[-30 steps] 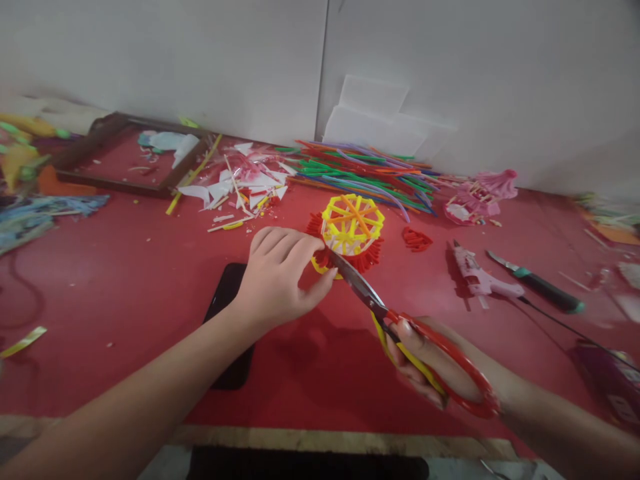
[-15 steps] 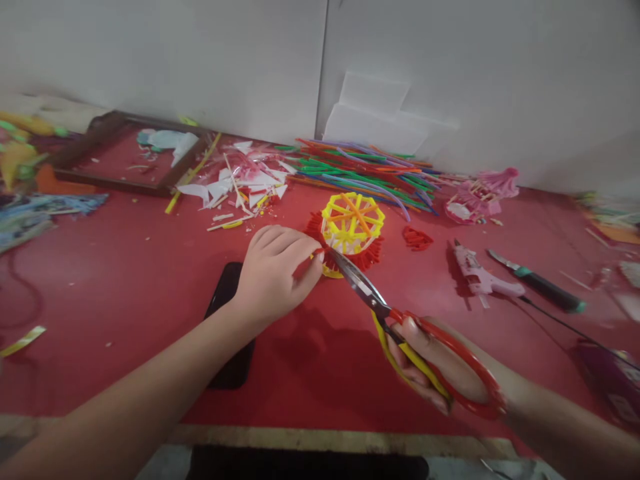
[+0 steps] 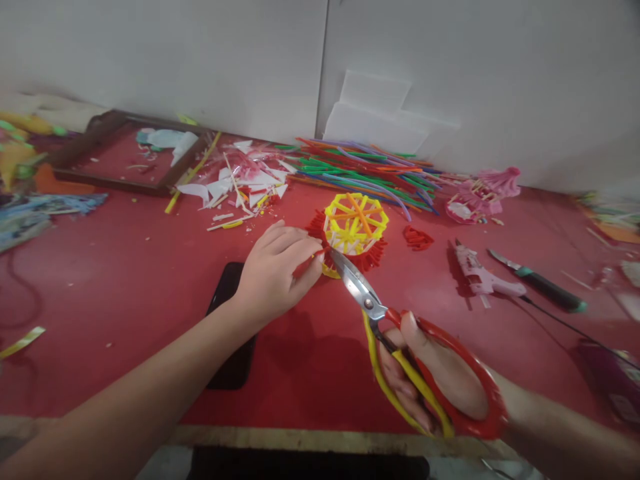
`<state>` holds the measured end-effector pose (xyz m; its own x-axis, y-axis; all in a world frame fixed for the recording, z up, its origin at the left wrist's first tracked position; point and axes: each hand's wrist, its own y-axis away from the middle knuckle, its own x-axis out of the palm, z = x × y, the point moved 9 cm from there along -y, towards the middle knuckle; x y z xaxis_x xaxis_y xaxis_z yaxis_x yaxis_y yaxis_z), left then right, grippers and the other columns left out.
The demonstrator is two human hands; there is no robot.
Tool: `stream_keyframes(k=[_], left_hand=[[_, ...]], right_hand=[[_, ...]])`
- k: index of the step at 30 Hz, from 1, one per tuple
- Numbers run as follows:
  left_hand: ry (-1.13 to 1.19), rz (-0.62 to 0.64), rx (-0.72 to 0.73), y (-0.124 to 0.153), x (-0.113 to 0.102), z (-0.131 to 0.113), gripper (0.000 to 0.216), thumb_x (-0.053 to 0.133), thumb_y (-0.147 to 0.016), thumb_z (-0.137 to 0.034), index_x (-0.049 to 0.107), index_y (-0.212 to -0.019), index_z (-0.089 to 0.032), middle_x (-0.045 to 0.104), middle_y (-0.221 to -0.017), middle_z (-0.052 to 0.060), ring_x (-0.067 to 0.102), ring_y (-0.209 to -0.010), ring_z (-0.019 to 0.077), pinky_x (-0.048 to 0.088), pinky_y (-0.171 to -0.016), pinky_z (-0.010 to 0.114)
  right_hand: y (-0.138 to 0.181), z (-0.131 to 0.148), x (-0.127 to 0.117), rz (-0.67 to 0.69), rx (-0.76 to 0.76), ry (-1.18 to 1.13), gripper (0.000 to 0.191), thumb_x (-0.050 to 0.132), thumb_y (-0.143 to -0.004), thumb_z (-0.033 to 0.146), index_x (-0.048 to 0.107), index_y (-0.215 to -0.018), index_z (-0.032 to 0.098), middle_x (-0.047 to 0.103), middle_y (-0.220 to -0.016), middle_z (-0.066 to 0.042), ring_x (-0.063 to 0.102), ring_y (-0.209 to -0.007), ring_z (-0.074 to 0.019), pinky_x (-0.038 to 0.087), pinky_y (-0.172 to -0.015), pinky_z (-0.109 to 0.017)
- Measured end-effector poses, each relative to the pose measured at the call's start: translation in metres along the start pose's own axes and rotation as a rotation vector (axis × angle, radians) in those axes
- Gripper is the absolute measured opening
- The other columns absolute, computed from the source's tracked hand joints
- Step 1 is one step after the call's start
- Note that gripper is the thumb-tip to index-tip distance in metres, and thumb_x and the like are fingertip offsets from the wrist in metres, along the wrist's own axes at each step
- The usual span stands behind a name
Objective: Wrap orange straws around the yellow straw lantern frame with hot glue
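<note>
My left hand (image 3: 283, 267) pinches a thin red pipe cleaner (image 3: 320, 252) between thumb and fingertips. In my right hand (image 3: 435, 360) are scissors (image 3: 367, 300) with one red and one yellow handle; thumb and fingers are through the loops. The blade tips reach the pipe cleaner beside my left fingertips; whether they touch it I cannot tell. Just beyond the blades stands a round yellow craft piece (image 3: 356, 223) with orange spokes and a fringe of short red pieces around its lower part. Cut red pieces (image 3: 418, 237) lie in a small pile to its right.
A black phone (image 3: 231, 370) lies under my left forearm. Coloured pipe cleaners (image 3: 370, 175) are heaped at the back, paper scraps (image 3: 260, 183) left of them. A pink glue gun (image 3: 480, 270), a dark-handled knife (image 3: 547, 288) and a pink craft piece (image 3: 483, 193) are on the right.
The scissor handles have spread wider apart, with my right hand and the lower loop moving down. The yellow craft piece has shifted slightly right. My left hand is nearly still.
</note>
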<state>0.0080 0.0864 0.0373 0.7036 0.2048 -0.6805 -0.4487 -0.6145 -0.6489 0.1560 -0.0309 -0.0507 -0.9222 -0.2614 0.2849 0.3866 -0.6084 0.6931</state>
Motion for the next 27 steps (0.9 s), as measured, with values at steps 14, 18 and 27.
stream_keyframes(k=[14,18,27], left_hand=[[-0.029,-0.009,-0.005,0.001,-0.001,0.000,0.014,0.055,-0.094,-0.021,0.067,-0.095,-0.015,0.076,-0.098,0.010,0.070,-0.095,0.0263,0.052,-0.094,0.047],[-0.017,-0.032,-0.020,0.002,-0.003,0.001,0.011,0.055,-0.094,-0.021,0.066,-0.095,-0.017,0.075,-0.096,0.008,0.070,-0.093,0.0237,0.052,-0.092,0.043],[0.278,-0.202,-0.473,0.014,-0.020,0.042,0.011,0.056,-0.093,-0.025,0.064,-0.086,-0.022,0.070,-0.081,-0.001,0.068,-0.080,0.0156,0.055,-0.078,0.030]], right_hand=[[-0.002,-0.004,-0.014,-0.037,-0.204,0.207,0.059,0.034,-0.095,0.072,0.044,-0.067,0.021,0.041,-0.040,0.007,0.033,-0.032,-0.0049,0.026,-0.034,-0.016],[-0.001,-0.002,-0.019,-0.064,-0.159,0.322,0.062,0.034,-0.091,0.078,0.040,-0.064,0.022,0.037,-0.043,0.008,0.034,-0.034,-0.0057,0.029,-0.036,-0.018],[0.041,0.020,-0.085,-0.455,-0.302,1.126,0.051,0.064,-0.078,0.069,0.053,-0.067,0.020,0.049,-0.058,0.003,0.042,-0.052,-0.0102,0.029,-0.049,-0.023]])
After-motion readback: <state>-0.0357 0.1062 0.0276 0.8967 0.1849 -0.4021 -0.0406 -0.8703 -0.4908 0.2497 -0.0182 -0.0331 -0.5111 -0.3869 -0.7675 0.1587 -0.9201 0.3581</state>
